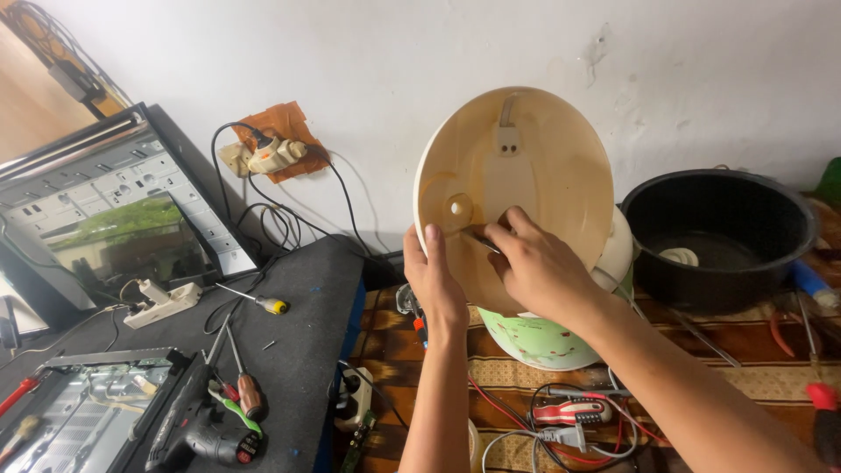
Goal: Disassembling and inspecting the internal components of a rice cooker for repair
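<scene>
A round cream-coloured appliance lid (534,149), yellowed on its inner face, stands tilted up toward me above a white and green cooker body (534,337). My left hand (435,280) grips the lid's lower left rim, thumb on the inner face. My right hand (534,263) rests against the lid's lower middle, fingers pinched on a small dark metal part (480,238) next to a round knob (456,208).
A black inner pot (718,232) sits at the right. Pliers and wires (569,420) lie on the patterned cloth. At the left are screwdrivers (254,302), a black power tool (197,429), a power strip (162,302), an opened monitor panel (123,210), and a wall socket (263,156).
</scene>
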